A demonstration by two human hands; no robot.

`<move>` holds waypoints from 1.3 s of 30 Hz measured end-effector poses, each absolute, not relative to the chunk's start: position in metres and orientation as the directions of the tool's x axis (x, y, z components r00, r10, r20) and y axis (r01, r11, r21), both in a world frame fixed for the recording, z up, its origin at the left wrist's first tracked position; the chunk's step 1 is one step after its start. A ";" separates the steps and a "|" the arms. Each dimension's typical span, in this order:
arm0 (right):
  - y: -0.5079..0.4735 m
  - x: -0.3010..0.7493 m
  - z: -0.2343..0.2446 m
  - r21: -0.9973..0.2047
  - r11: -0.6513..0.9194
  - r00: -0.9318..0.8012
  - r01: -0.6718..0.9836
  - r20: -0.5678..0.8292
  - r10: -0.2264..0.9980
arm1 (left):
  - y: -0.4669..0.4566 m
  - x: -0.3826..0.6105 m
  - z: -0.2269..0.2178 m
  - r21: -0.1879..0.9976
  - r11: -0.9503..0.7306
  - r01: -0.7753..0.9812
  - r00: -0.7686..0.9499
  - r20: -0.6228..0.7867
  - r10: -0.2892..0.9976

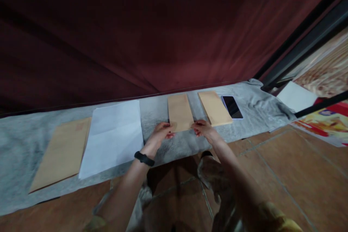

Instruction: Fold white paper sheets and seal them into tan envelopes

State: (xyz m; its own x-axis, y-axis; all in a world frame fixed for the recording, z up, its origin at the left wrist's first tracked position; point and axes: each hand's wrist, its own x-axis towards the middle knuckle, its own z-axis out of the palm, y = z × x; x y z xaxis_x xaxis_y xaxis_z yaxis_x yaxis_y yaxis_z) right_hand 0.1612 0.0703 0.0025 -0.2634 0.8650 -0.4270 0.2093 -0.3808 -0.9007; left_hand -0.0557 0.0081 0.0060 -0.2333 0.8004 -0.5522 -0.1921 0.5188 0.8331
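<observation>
Hands pinch small envelope (pixel 179 112) on cloth (pixel 154 110).
Big envelope (pixel 61 152) and paper (pixel 112 137) lie untouched at left; left hand (pixel 160 132) and right hand (pixel 203 128) clamp fingers on the small envelope's near corners, it flat and seemingly unfilled; stack (pixel 214 108) and phone (pixel 232 107) lie right.

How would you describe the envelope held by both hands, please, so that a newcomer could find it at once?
Find the grey cloth spread along the foot of the red curtain. Near its middle lies a small brown envelope, between the white sheet and a stack of like envelopes. It alone has the left hand and the right hand on its near corners.
</observation>
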 end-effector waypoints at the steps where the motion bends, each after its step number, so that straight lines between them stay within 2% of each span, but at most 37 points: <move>1: 0.072 0.161 0.002 -0.902 -0.381 -0.270 0.204 -0.426 0.863 | 0.009 -0.055 0.006 0.841 0.502 -0.201 -0.246 -0.539 0.806; 5: 0.075 0.164 0.002 -0.918 -0.367 -0.297 0.153 -0.397 0.869 | 0.010 -0.054 0.009 0.895 0.389 -0.220 -0.313 -0.442 0.841; 9: 0.075 0.168 0.001 -0.912 -0.376 -0.293 0.164 -0.409 0.864 | 0.011 -0.055 0.011 0.856 0.432 -0.285 -0.250 -0.501 0.828; 15: 0.074 0.166 0.002 -0.892 -0.401 -0.272 0.210 -0.447 0.852 | 0.009 -0.052 0.007 0.858 0.399 -0.324 -0.235 -0.482 0.844; 20: 0.072 0.163 0.000 -0.875 -0.348 -0.270 0.337 -0.444 0.854 | 0.006 -0.047 0.004 0.808 0.474 -0.350 -0.187 -0.556 0.810; 24: 0.066 0.159 -0.004 -0.798 -0.204 -0.222 0.567 -0.386 0.895 | 0.004 -0.043 0.001 0.824 0.450 -0.343 -0.228 -0.538 0.812; 26: 0.060 0.157 -0.004 -0.724 -0.043 -0.197 0.688 -0.244 0.949 | 0.004 -0.042 0.000 0.831 0.445 -0.335 -0.237 -0.531 0.813; 28: 0.053 0.153 -0.003 -0.595 0.170 -0.234 0.785 -0.031 0.972 | 0.004 -0.042 -0.001 0.836 0.440 -0.327 -0.254 -0.527 0.811; 30: 0.045 0.147 -0.004 -0.481 0.378 -0.361 0.791 0.130 0.923 | 0.004 -0.042 -0.001 0.844 0.428 -0.323 -0.262 -0.515 0.816; 34: 0.029 0.133 -0.011 -0.349 0.667 -0.634 0.658 0.220 0.741 | 0.003 -0.042 -0.001 0.849 0.411 -0.332 -0.263 -0.501 0.824; 39: 0.018 0.123 -0.021 -0.216 0.689 -0.656 0.692 0.210 0.725 | 0.003 -0.046 -0.001 0.838 0.411 -0.359 -0.265 -0.513 0.816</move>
State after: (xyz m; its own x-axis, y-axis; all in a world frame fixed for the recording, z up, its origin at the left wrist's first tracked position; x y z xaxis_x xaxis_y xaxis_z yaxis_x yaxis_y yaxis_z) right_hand 0.1234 0.0179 -0.0215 -0.6558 0.7252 0.2100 0.6922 0.6886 -0.2162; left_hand -0.0455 0.0028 -0.0009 -0.2647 0.8164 -0.5133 -0.3593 0.4105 0.8381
